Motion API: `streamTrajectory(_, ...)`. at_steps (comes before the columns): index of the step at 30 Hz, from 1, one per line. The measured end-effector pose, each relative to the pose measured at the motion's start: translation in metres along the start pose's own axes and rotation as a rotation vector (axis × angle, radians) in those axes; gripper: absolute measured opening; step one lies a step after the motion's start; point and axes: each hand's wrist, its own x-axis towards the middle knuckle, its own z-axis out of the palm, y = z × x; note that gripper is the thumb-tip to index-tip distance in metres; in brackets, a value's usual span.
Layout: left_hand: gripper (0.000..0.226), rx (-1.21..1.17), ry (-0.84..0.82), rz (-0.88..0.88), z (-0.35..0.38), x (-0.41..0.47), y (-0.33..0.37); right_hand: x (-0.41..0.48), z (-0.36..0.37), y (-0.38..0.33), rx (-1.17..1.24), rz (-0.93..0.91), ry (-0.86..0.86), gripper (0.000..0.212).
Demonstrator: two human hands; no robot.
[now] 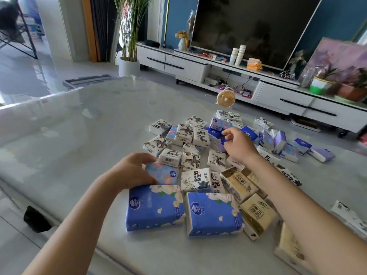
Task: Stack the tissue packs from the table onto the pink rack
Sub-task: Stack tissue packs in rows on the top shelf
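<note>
Two big blue packs (155,207) lie side by side nearest on the table (79,135). Just behind, the left hand (133,169) grips one pale pack (163,173). Farther, the right hand (238,144) curls over the heap (190,135) of small packs; whether it pinches one is unclear.

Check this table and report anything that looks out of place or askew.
The tissue packs lie in a loose jumble on the table, overlapping and tilted at all angles rather than stacked. One white pack sits apart near the right edge. No pink rack is in view. Nothing looks torn or spilled.
</note>
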Motion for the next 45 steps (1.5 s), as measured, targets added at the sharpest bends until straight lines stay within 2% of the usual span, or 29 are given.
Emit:
streamTrajectory(4, 0.058, 0.219, 0.048, 0.007, 0.0, -0.001, -0.001, 0.029, -0.003, 0.018, -0.213, 0.097, -0.108, 0.046)
streamTrajectory(6, 0.047, 0.306, 0.054, -0.025, -0.003, -0.003, -0.001, 0.037, 0.002, 0.021, -0.322, 0.131, -0.175, 0.055)
streamTrajectory(8, 0.03, 0.372, 0.114, -0.055, -0.009, -0.006, 0.0, 0.042, 0.009, 0.021, -0.43, 0.158, -0.165, 0.069)
streamTrajectory(11, 0.026, 0.359, 0.265, -0.06, -0.02, -0.011, -0.004, 0.045, 0.019, 0.019, -0.522, 0.25, -0.171, 0.099)
streamTrajectory(13, 0.028, 0.222, 0.294, -0.076, -0.028, -0.014, -0.005, 0.047, 0.024, 0.02, -0.506, 0.319, -0.146, 0.106)
streamTrajectory(15, 0.034, -0.037, 0.263, -0.101, -0.036, -0.02, -0.001, 0.05, 0.027, 0.019, -0.482, 0.349, -0.118, 0.104)
streamTrajectory(17, 0.046, -0.232, 0.241, -0.087, -0.041, -0.028, 0.005, 0.048, 0.027, 0.016, -0.449, 0.3, -0.041, 0.099)
streamTrajectory(20, 0.032, -0.426, 0.223, -0.017, -0.042, -0.038, 0.019, 0.031, 0.013, 0.002, -0.299, 0.094, 0.143, 0.084)
streamTrajectory(22, 0.015, -0.562, 0.232, 0.023, -0.038, -0.043, 0.03, 0.005, -0.007, -0.011, -0.073, -0.041, 0.142, 0.087)
streamTrajectory(24, 0.031, -0.696, 0.202, 0.043, -0.029, -0.05, 0.041, -0.029, -0.032, -0.021, 0.129, -0.124, 0.084, 0.092)
streamTrajectory(26, 0.04, -0.773, 0.147, 0.1, -0.017, -0.065, 0.058, -0.069, -0.058, -0.028, 0.19, -0.202, 0.044, 0.088)
streamTrajectory(31, 0.025, -0.87, -0.027, 0.312, 0.031, -0.129, 0.101, -0.168, -0.126, -0.022, 0.129, -0.344, 0.096, 0.076)
streamTrajectory(32, 0.034, -0.866, -0.065, 0.348, 0.04, -0.144, 0.11, -0.188, -0.141, -0.019, 0.106, -0.356, 0.11, 0.076)
streamTrajectory(35, 0.08, -0.828, -0.161, 0.426, 0.067, -0.18, 0.138, -0.25, -0.186, -0.004, -0.014, -0.395, 0.174, 0.071)
streamTrajectory(37, 0.091, -0.825, -0.261, 0.498, 0.089, -0.202, 0.163, -0.294, -0.216, 0.011, -0.073, -0.369, 0.216, 0.066)
streamTrajectory(40, 0.076, -0.777, -0.366, 0.668, 0.122, -0.237, 0.208, -0.344, -0.263, 0.052, -0.134, -0.288, 0.313, 0.062)
streamTrajectory(42, 0.065, -0.686, -0.403, 0.82, 0.147, -0.26, 0.239, -0.372, -0.296, 0.089, -0.081, -0.167, 0.378, 0.061)
streamTrajectory(45, 0.067, -0.539, -0.431, 0.978, 0.184, -0.287, 0.279, -0.418, -0.332, 0.131, -0.135, -0.061, 0.426, 0.064)
